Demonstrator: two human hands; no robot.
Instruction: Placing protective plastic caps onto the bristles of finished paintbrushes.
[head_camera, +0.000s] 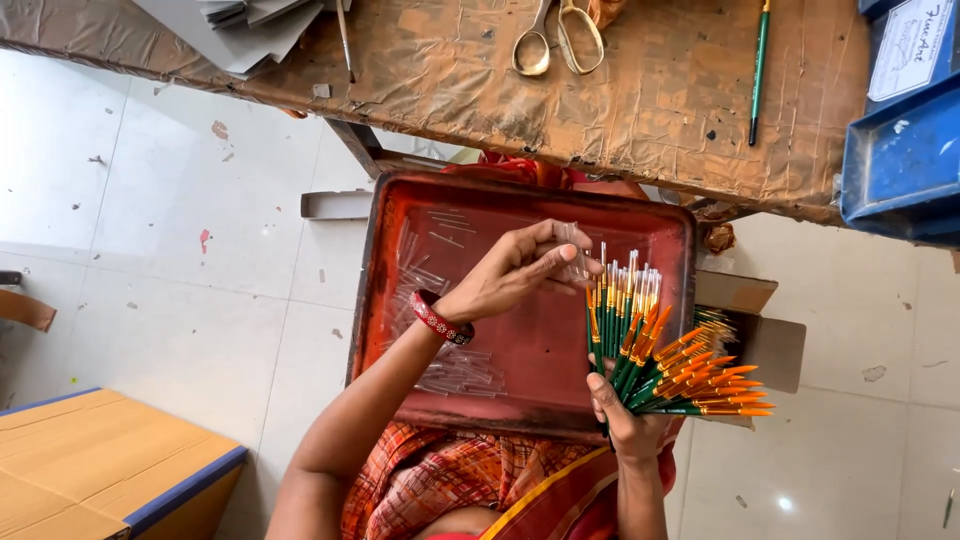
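Observation:
My right hand (620, 415) grips a fanned bunch of green paintbrushes (645, 345) with orange ends and metal ferrules, held over the right side of a red tray (400, 210) on my lap. My left hand (520, 270), with a red bangle at the wrist, pinches a small clear plastic tube (575, 262) right at the tips of the brushes. Several more clear tubes (455, 370) lie loose in the tray, mostly at its left and lower middle.
A worn brown table (640, 110) stands ahead with scissors (555, 40), a single green brush (759, 70) and grey card sheets (250, 25). Blue bins (900, 150) sit at the right, an open cardboard box (770, 340) beside the tray, another carton (90, 460) at lower left.

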